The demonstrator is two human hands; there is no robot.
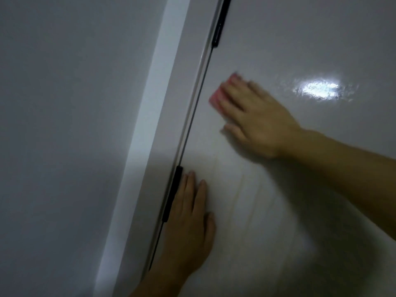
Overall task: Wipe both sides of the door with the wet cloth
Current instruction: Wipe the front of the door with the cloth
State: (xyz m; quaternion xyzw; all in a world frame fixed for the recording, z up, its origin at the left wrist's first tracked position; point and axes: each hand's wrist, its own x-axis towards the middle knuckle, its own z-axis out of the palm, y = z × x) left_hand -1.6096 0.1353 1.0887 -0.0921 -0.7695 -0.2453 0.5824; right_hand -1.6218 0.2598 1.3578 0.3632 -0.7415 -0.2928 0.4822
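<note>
Pressing a pink cloth (pixel 217 96) against the white door (pixel 300 50) just above the centre of the frame, the right hand (pixel 257 121) lies nearly flat. Its fingers (pixel 233 97) are stretched out and spread over the cloth rather than curled round it, and the thumb rests on the bare panel below. The hand is blurred, so finer detail of the grasp cannot be told. In the lower centre, the left hand (pixel 188 228) lies palm-down on the door, its fingers (pixel 190 189) straight and close together, holding nothing. They sit just beside the lower black hinge (pixel 172 194). A second black hinge (pixel 220 24) shows at the top. The door frame (pixel 162 103) and grey wall (pixel 64 103) fill the left. A bright glare (pixel 319 90) shines on the door at upper right, and faint streaks (pixel 242 200) mark the panel at lower centre.
</note>
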